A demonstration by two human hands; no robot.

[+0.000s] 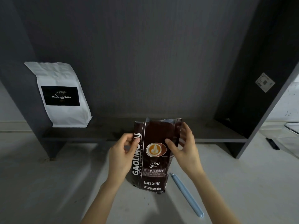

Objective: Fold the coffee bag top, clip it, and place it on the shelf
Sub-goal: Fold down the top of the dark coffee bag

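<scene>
The brown coffee bag (153,159) stands upright on the desk (48,183), top unfolded. The left hand (121,152) pinches its nine o'clock edge and the right hand (184,146) its three o'clock edge. It looks full below, soft and crinkly above: take the slack top. The blue clip (186,194) lies at five o'clock, the shelf (210,136) at twelve, the white bag (61,94) at ten.

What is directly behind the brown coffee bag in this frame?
Behind the brown coffee bag runs the dark shelf, bare where visible. The stretch straight behind the bag is covered. The white coffee bag stands off left.
</scene>
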